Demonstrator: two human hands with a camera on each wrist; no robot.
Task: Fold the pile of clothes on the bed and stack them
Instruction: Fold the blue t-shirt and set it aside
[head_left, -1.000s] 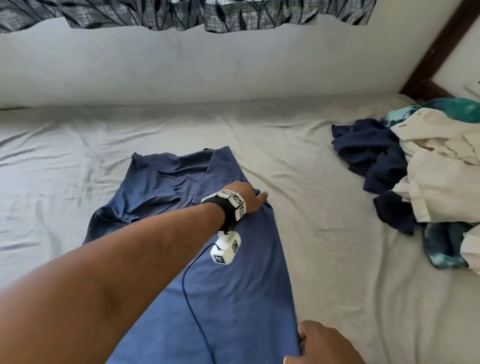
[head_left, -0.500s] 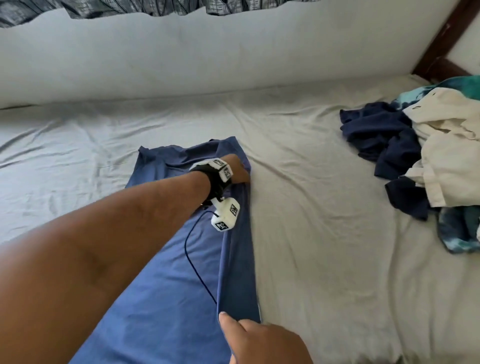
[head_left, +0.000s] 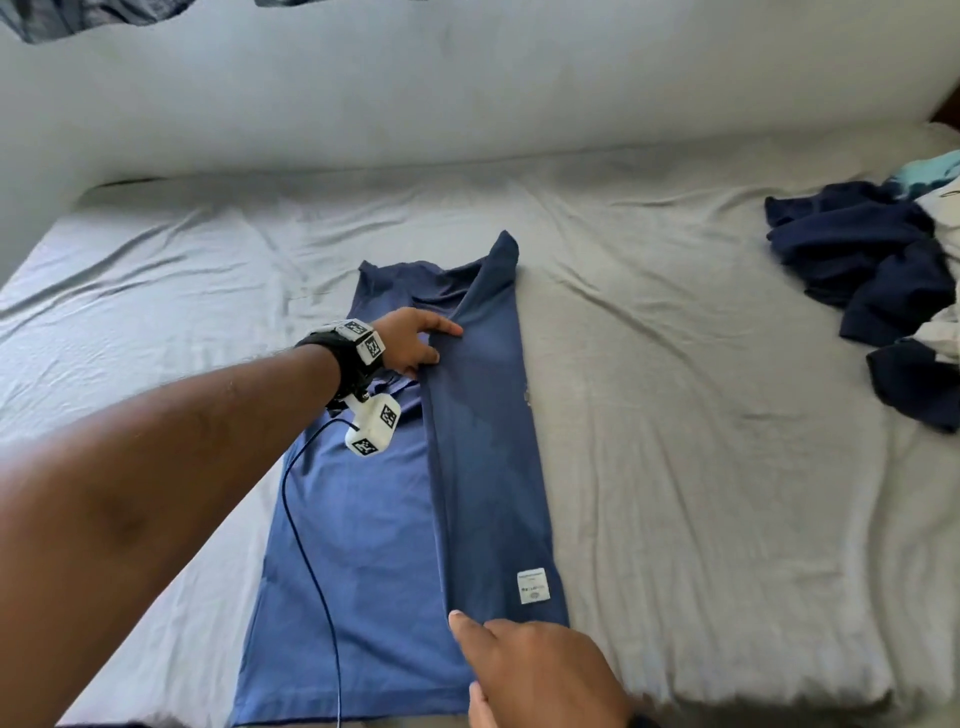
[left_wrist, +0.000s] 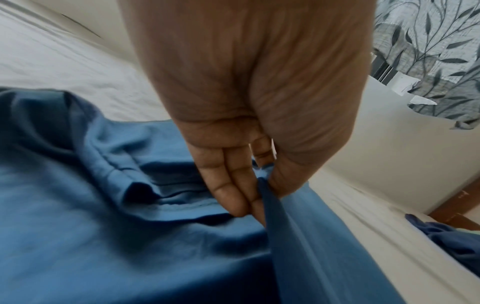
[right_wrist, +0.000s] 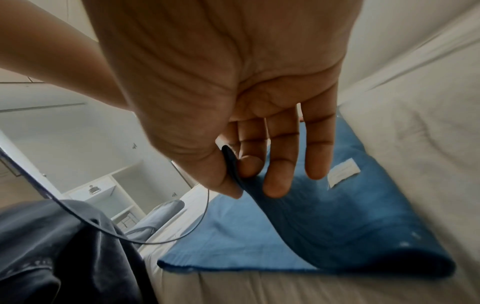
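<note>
First blue shirt (head_left: 395, 519) only partly folded: right panel laid over, its free edge pinched between thumb and fingers of left hand (head_left: 410, 343) at the collar end and right hand (head_left: 535, 670) at the hem; unfolded pile (head_left: 872, 291) well beyond the right fingertips, no stack visible.

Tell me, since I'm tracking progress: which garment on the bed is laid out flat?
The medium-blue shirt under both hands, one side folded over; the navy and white clothes lie crumpled at the right.

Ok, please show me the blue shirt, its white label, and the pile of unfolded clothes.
blue shirt (head_left: 363, 545): head view, on the flat lighter body.
white label (head_left: 534, 587): head view, on the label's middle.
pile of unfolded clothes (head_left: 857, 254): head view, on the navy garment.
</note>
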